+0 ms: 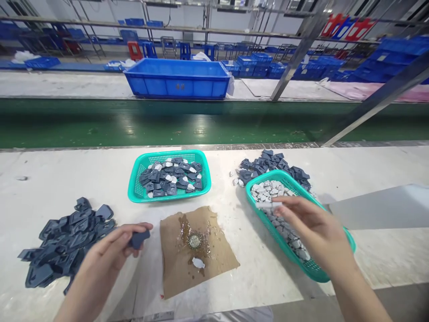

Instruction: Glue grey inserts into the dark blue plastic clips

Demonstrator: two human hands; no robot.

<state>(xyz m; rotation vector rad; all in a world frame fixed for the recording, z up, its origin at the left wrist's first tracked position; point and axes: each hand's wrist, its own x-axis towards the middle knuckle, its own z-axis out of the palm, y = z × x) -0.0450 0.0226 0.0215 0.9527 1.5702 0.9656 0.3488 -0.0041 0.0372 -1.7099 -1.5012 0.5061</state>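
My left hand (115, 246) pinches a dark grey-blue plastic part (139, 239) between thumb and fingers, left of a piece of brown cardboard (174, 277). On the cardboard lie a small white part (198, 262) and a round cap-like dish (194, 241), with wet, shiny spots around it. Over the right green basket (284, 243), my right hand (311, 228) grips a slim white stick (269, 205) by its end, its tip pointing left. That basket holds many small white pieces (268, 190), partly hidden by my hand.
A second green basket (134, 188) holds dark parts mixed with white pieces. Loose dark parts are heaped at the left (67, 241) and behind the right basket (264, 163). Beyond the table runs a green conveyor belt (167, 123), with a large blue bin (177, 85) behind it.
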